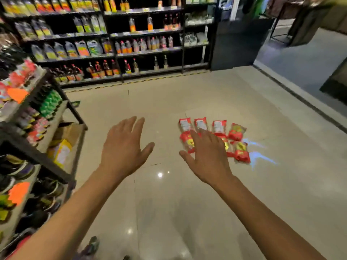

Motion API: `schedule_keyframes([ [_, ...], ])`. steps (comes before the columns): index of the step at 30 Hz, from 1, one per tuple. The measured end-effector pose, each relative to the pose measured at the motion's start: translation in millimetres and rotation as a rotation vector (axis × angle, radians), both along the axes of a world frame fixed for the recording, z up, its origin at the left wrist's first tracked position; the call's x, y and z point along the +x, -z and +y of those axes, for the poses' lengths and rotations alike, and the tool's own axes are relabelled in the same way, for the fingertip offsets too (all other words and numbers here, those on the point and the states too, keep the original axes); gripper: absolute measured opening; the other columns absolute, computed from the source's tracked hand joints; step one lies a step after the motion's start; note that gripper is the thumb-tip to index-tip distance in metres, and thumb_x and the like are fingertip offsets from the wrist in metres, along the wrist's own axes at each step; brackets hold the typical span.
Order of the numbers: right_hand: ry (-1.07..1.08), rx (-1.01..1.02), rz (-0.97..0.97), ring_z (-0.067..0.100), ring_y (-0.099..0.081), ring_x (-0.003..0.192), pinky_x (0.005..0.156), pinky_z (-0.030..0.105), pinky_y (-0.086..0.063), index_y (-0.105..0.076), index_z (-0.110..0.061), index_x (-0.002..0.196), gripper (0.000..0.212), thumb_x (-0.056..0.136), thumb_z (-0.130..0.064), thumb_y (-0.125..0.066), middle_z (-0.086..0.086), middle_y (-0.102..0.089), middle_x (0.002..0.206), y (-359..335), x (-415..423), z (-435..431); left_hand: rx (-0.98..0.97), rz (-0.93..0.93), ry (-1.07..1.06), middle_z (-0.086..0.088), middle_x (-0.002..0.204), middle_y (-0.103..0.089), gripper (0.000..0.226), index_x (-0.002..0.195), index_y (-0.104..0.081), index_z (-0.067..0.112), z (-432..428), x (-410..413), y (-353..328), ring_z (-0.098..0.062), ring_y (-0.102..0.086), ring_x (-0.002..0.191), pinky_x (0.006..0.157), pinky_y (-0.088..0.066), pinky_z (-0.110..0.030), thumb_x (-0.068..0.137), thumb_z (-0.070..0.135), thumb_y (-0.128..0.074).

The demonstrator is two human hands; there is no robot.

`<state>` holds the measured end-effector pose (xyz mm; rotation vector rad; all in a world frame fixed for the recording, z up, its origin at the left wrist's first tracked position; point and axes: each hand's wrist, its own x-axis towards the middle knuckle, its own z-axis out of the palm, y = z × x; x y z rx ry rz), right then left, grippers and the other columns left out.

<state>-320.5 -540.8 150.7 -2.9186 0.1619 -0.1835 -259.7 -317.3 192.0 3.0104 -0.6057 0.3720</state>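
Observation:
Several red snack packets [218, 126] lie in two rows on the pale tiled shop floor [187, 203], right of centre. My right hand [207, 156] is stretched out in front of them, fingers straight and spread, and hides part of the near row. My left hand [124, 149] is held out to the left of the packets, fingers straight, nothing in it. Both forearms reach in from the bottom of the view.
A dark shelf unit [43, 132] with packaged goods and a yellow bag [62, 152] stands close on the left. Shelves of bottles [120, 44] line the back wall. A dark threshold strip [300, 102] runs along the right. A foot [92, 246] shows at the bottom.

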Motion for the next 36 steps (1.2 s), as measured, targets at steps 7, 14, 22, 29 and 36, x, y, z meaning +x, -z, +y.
schedule_keyframes([
  [7, 0.105, 0.042, -0.002, 0.033, -0.036, 0.143, 0.115, 0.050, -0.028, -0.039, -0.023, 0.151, 0.069, 0.094, -0.062, -0.044, 0.011, -0.043, 0.155, 25.8, 60.4, -107.4, 0.030, 0.081, 0.082, -0.012, 0.162, -0.037, 0.079, 0.157, -0.032, 0.015, -115.0, 72.0, 17.7, -0.034, -0.036, 0.146, 0.119, -0.029, -0.048, 0.094, 0.057, -0.053],
  [14, 0.145, -0.001, 0.102, 0.030, -0.033, 0.144, 0.118, 0.048, -0.024, -0.037, -0.026, 0.152, 0.076, 0.088, -0.068, -0.033, 0.008, -0.042, 0.155, 64.3, 182.4, -183.3, -0.036, 0.181, 0.100, -0.015, 0.158, -0.042, 0.079, 0.155, -0.035, 0.014, -186.3, 217.4, 78.6, -0.036, -0.040, 0.144, 0.117, -0.035, -0.049, 0.092, 0.058, -0.054],
  [22, 0.150, -0.047, 0.171, 0.033, -0.043, 0.138, 0.111, 0.049, -0.032, -0.043, -0.018, 0.149, 0.070, 0.094, -0.062, -0.043, 0.013, -0.051, 0.147, 99.4, 345.2, -269.1, -0.017, 0.313, 0.137, -0.014, 0.157, -0.044, 0.080, 0.153, -0.037, 0.013, -279.2, 390.5, 127.8, -0.035, -0.042, 0.142, 0.116, -0.035, -0.049, 0.090, 0.055, -0.061],
  [29, 0.163, 0.078, 0.265, 0.032, -0.031, 0.146, 0.117, 0.046, -0.024, -0.028, -0.020, 0.156, 0.073, 0.096, -0.058, -0.043, 0.013, -0.034, 0.160, 185.3, 485.4, -363.1, 0.024, 0.445, 0.100, -0.016, 0.160, -0.039, 0.079, 0.155, -0.033, 0.012, -372.4, 519.6, 208.3, -0.037, -0.038, 0.144, 0.116, -0.033, -0.050, 0.093, 0.056, -0.055],
  [36, 0.179, 0.198, 0.482, 0.033, -0.030, 0.147, 0.118, 0.050, -0.029, -0.022, -0.020, 0.156, 0.077, 0.094, -0.055, -0.050, 0.012, -0.031, 0.161, 390.1, 618.9, -462.2, 0.005, 0.627, -0.076, -0.016, 0.158, -0.039, 0.077, 0.155, -0.032, 0.010, -455.1, 644.4, 401.9, -0.039, -0.038, 0.142, 0.113, -0.035, -0.050, 0.094, 0.048, -0.058],
])
